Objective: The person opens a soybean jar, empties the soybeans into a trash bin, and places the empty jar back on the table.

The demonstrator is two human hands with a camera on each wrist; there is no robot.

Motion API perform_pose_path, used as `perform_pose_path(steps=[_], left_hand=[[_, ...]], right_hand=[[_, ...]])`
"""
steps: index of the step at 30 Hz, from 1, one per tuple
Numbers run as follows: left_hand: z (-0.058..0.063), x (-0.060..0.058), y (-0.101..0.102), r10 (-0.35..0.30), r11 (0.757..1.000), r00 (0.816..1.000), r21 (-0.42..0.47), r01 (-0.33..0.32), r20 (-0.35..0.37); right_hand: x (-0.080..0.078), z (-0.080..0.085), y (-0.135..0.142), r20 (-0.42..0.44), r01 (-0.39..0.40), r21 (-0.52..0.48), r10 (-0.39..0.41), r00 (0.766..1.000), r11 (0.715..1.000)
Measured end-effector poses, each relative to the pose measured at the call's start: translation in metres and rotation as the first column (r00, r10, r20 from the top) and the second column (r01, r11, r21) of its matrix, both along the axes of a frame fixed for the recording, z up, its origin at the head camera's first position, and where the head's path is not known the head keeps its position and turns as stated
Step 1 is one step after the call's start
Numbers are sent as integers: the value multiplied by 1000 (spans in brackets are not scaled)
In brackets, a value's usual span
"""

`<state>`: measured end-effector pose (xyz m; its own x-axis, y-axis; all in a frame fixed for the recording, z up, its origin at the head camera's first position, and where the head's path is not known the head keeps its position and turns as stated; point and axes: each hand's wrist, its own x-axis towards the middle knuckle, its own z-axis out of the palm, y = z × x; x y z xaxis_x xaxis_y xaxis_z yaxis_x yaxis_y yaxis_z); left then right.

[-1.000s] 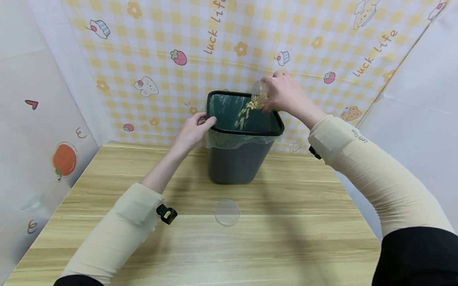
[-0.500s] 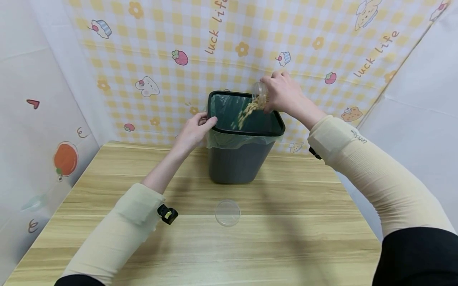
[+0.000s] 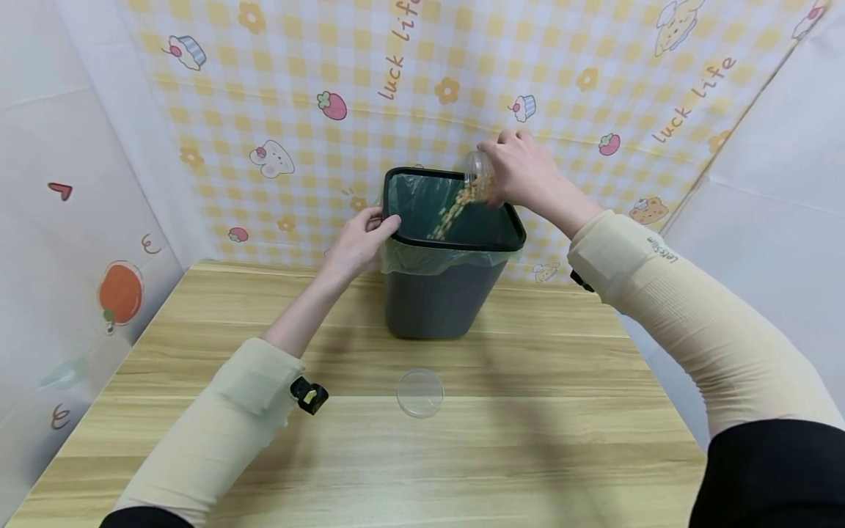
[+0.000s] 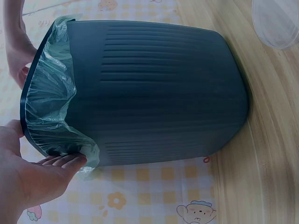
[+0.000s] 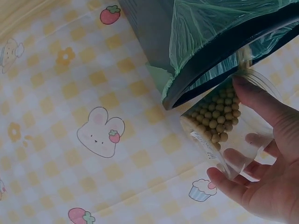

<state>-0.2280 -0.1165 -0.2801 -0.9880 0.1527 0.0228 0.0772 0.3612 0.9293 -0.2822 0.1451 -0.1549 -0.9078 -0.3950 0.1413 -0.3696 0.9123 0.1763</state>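
My right hand [image 3: 524, 170] grips a clear plastic jar [image 5: 233, 126], tipped sideways over the right part of the trash can's opening. Round, pale yellow beans that look like soybeans [image 5: 217, 112] lie in the jar, and a stream of them falls into the trash can [image 3: 429, 301]. The can is dark grey with a black rim [image 3: 462, 246], lined with a thin green bag [image 4: 51, 93] folded over the edge. At the left corner, my left hand [image 3: 359, 238] holds the rim, thumb on top and fingers outside against the bag.
A clear round lid [image 3: 419, 393] lies flat on the wooden table [image 3: 561, 455] in front of the can. Close behind the can hangs a yellow checked cloth [image 3: 290, 110] with cartoon prints. White sheets [image 3: 66, 147] flank the table.
Beans keep pouring from the jar into the can, and the falling stream shifts in shape. Both hands and the can stay nearly where they were.
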Motion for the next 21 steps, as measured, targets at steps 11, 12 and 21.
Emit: perform_pose_path(steps=[11,12,21], left_hand=[[-2,-1,0,3,1000,1000,9,-3,-19],[-1,0,0,2,1000,1000,11,-2,-19],[-1,0,0,-1,1000,1000,15,1,-19]], right_hand=[[2,2,-4,-12,0,37,0,1000,999],[2,2,-4,-13,0,41,0,1000,999],[3,0,-9,-50,-14,77,18,999,997]])
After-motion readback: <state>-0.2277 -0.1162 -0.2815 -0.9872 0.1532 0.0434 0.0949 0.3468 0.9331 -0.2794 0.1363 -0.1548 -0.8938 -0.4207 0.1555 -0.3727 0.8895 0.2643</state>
